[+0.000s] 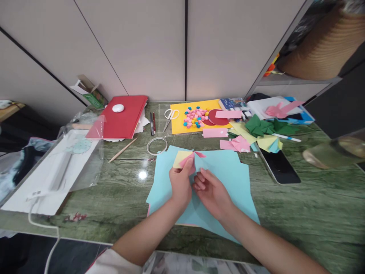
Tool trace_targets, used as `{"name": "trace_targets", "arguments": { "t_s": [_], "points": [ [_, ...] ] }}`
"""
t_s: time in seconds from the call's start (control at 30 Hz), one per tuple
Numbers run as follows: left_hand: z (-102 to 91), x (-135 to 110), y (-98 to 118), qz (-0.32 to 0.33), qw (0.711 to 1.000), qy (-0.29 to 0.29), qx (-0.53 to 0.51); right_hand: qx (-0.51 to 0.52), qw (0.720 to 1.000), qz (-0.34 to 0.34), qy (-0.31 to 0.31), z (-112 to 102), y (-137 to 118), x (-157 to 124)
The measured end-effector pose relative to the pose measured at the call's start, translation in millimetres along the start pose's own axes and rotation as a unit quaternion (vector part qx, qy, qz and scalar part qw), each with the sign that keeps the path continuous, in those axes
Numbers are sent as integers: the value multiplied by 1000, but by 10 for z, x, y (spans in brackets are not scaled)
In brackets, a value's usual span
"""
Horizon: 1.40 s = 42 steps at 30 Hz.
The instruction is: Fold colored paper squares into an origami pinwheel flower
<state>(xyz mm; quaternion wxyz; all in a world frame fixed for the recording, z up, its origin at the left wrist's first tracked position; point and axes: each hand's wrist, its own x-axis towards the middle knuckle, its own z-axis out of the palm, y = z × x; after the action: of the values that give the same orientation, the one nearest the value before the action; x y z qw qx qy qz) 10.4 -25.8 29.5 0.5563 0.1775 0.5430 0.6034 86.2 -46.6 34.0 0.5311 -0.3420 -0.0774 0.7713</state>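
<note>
My left hand [181,184] pinches a small folded paper piece [179,158] with yellow, pink and light-blue faces, thumb on its pink side. My right hand [214,192] is close against its right side, fingers curled, thumb and fingertip closed on the light-blue edge. How much of that edge lies between them is hard to make out. Both hands are above a stack of light-blue paper sheets [230,179] on the green table [119,205].
Behind the sheets are scissors [170,116], a tape ring [157,146] and a yellow sheet [178,127] bearing small coloured balls [196,116]. Green folded paper [258,125] and a phone [281,167] lie right. A red folder [122,120] and a wooden stick [122,150] are left.
</note>
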Motion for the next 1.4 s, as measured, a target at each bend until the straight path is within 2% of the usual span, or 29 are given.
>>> {"name": "trace_targets", "arguments": {
  "t_s": [0.17,0.27,0.33,0.43,0.47,0.5,0.53,0.63,0.73,0.83,0.97,1.07,1.13,1.23,1.4],
  "points": [
    [-13,54,18,-11,998,-19,-52,-46,998,-21,33,-34,-56,20],
    [-30,100,81,-19,994,-21,-103,-185,974,-111,68,-62,-150,9],
    [-36,111,135,-38,990,-21,-133,-308,919,-231,87,-75,-242,7],
    [-29,83,193,-55,986,-45,-154,-454,786,-403,117,-78,-387,29],
    [-24,65,201,-56,985,-56,-156,-483,752,-434,115,-75,-426,41],
    [-18,46,203,-58,984,-65,-158,-505,731,-447,107,-70,-455,52],
    [-13,27,200,-61,983,-72,-160,-521,719,-450,98,-64,-474,61],
    [-3,-18,172,-75,980,-90,-162,-543,711,-437,85,-53,-472,70],
    [-1,-33,134,-75,978,-105,-161,-541,679,-484,106,-63,-428,64],
    [-1,-26,97,-57,980,-113,-155,-556,610,-552,122,-86,-393,60],
    [-5,-18,57,-36,986,-99,-126,-601,492,-619,115,-113,-372,52],
    [-12,-31,38,-15,991,-82,-101,-619,432,-650,93,-128,-349,52],
    [-17,-43,27,-6,994,-69,-86,-625,411,-658,85,-128,-325,57],
    [-21,-54,13,-6,996,-50,-77,-632,396,-661,78,-109,-284,70],
    [-16,-52,25,-23,993,-41,-106,-648,361,-669,53,-92,-245,93]
  ]
}}
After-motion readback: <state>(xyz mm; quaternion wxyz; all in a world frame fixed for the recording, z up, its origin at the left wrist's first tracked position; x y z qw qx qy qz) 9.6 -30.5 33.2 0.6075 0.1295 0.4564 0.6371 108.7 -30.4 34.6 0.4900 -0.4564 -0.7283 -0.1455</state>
